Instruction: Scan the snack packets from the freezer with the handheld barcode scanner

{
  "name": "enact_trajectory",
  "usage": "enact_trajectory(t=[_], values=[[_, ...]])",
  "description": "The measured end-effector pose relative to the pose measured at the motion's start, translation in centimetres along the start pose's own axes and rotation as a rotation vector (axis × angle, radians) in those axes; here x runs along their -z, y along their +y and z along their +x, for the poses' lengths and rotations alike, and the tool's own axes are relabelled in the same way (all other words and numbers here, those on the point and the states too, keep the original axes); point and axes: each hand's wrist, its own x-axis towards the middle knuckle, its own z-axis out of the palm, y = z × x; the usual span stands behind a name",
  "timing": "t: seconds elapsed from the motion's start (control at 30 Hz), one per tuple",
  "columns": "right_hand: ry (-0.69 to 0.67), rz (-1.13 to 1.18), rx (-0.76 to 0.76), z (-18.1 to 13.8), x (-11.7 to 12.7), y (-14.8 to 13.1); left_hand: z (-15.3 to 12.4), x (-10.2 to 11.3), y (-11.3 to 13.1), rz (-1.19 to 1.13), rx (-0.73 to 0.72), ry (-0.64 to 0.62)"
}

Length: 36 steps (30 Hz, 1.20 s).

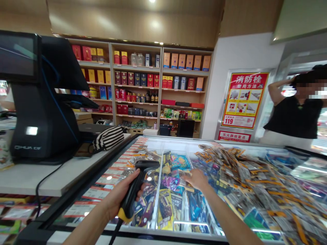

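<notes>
My left hand (121,194) is wrapped round the handle of a black and yellow barcode scanner (133,190), whose head points away from me and whose cable runs down toward me. My right hand (198,179) reaches over the glass top of a freezer (185,204), fingers closed on a small packet (186,176) with a pale and orange print. To its right lies a big heap of small packets (258,180) with orange edges. A smaller group of packets (143,154) rests on the glass beyond the scanner. Under the glass show colourful ice cream wrappers (166,207).
At left, a black checkout terminal (43,112) stands on a white counter (51,178), beside a striped pouch (109,137). Price labels (102,192) line the freezer's left side. Shelves of boxes (138,80) stand behind. A person in a black top (293,117) is at right.
</notes>
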Motion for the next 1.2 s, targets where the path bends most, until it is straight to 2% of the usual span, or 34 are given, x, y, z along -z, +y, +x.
enact_trajectory(t=[0.13,0.27,0.43,0.53,0.7,0.8,1.0,1.2], values=[[0.02,0.143,0.06,0.0,-0.5,-0.4,-0.1,-0.5,-0.3,0.0,0.001,-0.012],[0.126,0.089,0.029,-0.2,-0.3,-0.3,-0.4,-0.7,-0.5,-0.01,0.016,-0.034],[-0.057,0.086,-0.057,-0.5,0.0,-0.1,-0.8,-1.0,-0.4,-0.012,0.019,-0.05],[-0.003,0.334,-0.05,-0.2,-0.7,-0.2,-1.3,-1.2,-0.2,-0.006,0.004,-0.062],[0.239,0.88,0.058,0.7,-1.7,0.2,-2.2,-1.6,0.0,-0.011,0.022,-0.138],[0.309,1.044,0.076,1.0,-2.1,0.7,-2.5,-2.0,0.1,-0.003,0.02,-0.161],[0.349,1.029,-0.012,1.4,-2.5,0.9,-2.5,-2.8,-0.1,0.008,0.056,-0.171],[0.394,0.976,0.0,2.0,-2.2,0.9,-2.2,-3.1,-0.2,0.006,0.06,-0.206]])
